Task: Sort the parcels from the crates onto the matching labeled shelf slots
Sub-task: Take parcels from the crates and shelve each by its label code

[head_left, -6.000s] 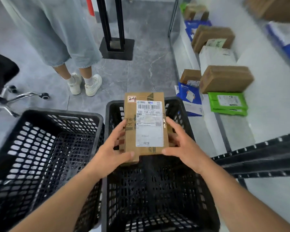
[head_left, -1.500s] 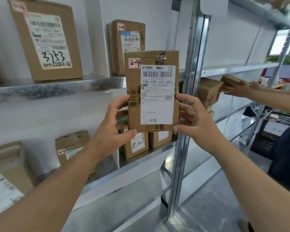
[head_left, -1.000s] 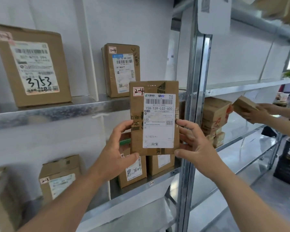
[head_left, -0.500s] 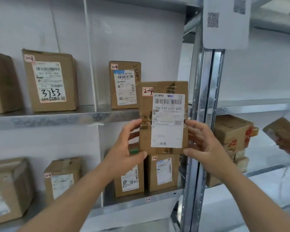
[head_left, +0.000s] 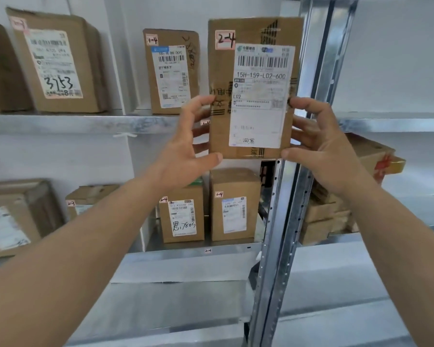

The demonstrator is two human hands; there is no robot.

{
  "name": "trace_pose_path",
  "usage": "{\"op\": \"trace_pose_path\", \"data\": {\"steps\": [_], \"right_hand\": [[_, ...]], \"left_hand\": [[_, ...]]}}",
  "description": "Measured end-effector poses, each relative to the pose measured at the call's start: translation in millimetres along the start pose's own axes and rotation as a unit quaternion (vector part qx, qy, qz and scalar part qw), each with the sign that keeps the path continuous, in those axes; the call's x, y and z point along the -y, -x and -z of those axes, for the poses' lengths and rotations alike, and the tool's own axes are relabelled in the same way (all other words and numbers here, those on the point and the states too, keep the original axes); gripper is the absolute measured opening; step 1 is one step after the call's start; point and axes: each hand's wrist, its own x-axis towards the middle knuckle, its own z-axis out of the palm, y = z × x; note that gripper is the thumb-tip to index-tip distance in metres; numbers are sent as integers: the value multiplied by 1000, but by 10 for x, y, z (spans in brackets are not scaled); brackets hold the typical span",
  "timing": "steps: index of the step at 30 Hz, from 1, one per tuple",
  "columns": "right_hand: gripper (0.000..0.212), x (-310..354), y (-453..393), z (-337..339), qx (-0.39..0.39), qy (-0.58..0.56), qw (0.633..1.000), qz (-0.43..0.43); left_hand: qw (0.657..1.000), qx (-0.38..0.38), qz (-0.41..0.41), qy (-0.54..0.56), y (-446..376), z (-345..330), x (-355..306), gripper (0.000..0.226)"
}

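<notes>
I hold a flat cardboard parcel (head_left: 251, 96) upright before the shelving, its tag reading 2-4 and a white shipping label facing me. My left hand (head_left: 186, 146) grips its left edge and bottom corner. My right hand (head_left: 316, 144) grips its right edge. The parcel hangs across the front edge of the upper shelf (head_left: 85, 122). Below it, a lower shelf (head_left: 198, 251) carries a small 2-4 slot label (head_left: 208, 250) and two upright boxes (head_left: 232, 204).
A steel upright post (head_left: 286, 221) stands just right of the parcel. The upper shelf holds a box tagged 1-4 (head_left: 172, 71) and a box marked 3753 (head_left: 58, 61). More boxes (head_left: 336, 211) are stacked on the right bay's shelf.
From the crate I carried the parcel up to the shelving. In the last half second it moved nearer and higher in view. The other person's hands at right left the frame.
</notes>
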Motion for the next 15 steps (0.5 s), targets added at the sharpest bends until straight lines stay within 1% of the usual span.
{"op": "trace_pose_path", "data": {"steps": [4, 9, 15], "right_hand": [[73, -81, -28, 51, -3, -14, 1000, 0], [74, -202, -158, 107, -9, -4, 1000, -1], [74, -236, -449, 201, -23, 8, 1000, 8]], "left_hand": [[1000, -7, 14, -7, -27, -68, 5, 74], [999, -8, 22, -23, -175, -73, 102, 81], [999, -27, -1, -29, -505, -46, 206, 84]]}}
